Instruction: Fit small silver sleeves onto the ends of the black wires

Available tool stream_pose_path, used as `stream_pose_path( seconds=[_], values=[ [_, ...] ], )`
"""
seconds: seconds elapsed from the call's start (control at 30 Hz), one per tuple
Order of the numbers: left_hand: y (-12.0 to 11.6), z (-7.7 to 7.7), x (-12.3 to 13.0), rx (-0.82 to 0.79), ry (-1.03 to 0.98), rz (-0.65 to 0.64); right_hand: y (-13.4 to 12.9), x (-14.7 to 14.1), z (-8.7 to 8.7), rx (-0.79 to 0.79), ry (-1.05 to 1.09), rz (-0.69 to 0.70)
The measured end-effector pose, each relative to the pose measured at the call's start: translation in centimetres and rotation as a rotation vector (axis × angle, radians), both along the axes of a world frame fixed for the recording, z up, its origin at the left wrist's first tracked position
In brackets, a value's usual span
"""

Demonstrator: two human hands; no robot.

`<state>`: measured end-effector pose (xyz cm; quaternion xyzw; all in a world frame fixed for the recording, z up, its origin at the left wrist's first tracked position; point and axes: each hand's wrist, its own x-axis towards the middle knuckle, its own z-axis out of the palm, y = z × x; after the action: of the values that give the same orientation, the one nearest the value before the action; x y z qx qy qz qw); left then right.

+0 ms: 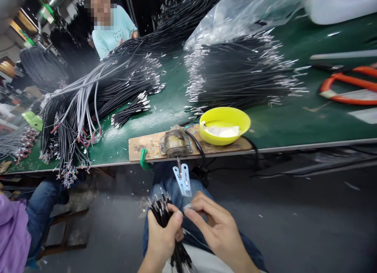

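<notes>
My left hand [165,229] is wrapped round a bundle of short black cables [160,210], their stripped, silvery ends pointing up. Close beside it, my right hand [213,226] is closed in a pinch; whatever sits between thumb and forefinger is too small and blurred to name. Just above the fingertips hangs a light blue clothes peg [182,179] on the shaft of a small motor [175,141]. That motor is fixed to a wooden board [141,149] at the table edge. A yellow bowl [225,125] with something white inside stands on the board's right part.
Black cables [235,68] lie in a wide pile on the green table [279,123]. A small cable bundle [131,110] and grey cables [88,96] lie left. Orange-handled scissors [332,88] rest right. A green clamp [143,159] grips the board. One person [114,29] is across, another [14,229] left.
</notes>
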<state>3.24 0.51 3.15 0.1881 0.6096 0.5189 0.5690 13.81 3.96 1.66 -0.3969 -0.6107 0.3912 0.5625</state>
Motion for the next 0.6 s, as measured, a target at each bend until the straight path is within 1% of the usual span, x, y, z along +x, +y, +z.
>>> stream_pose_path(
  seconds=[0.13, 0.23, 0.27, 0.33, 0.4, 0.5, 0.6],
  values=[
    [-0.2, -0.5, 0.1, 0.047, -0.028, -0.047, -0.4, -0.4, 0.2, 0.052, -0.034, -0.078],
    [-0.3, -0.9, 0.2, 0.065, -0.079, -0.047, -0.7, -0.6, 0.2, 0.130, -0.057, -0.159],
    [-0.4, -1.0, 0.2, 0.068, -0.099, -0.044, -0.7, -0.6, 0.2, 0.149, -0.053, -0.162],
    [-0.4, -1.0, 0.0, 0.073, -0.155, -0.061, -0.7, -0.4, 0.1, 0.143, -0.020, -0.101],
    [-0.4, -1.0, -0.2, 0.092, -0.239, -0.124, -0.5, -0.3, 0.0, 0.077, 0.059, 0.022],
    [-0.4, -0.7, -0.6, 0.108, -0.362, -0.236, -0.5, -0.2, -0.4, -0.082, 0.241, 0.199],
    [-0.3, -0.6, -0.9, 0.134, -0.395, -0.269, -0.5, -0.2, -0.6, -0.256, 0.404, 0.352]
  ],
)
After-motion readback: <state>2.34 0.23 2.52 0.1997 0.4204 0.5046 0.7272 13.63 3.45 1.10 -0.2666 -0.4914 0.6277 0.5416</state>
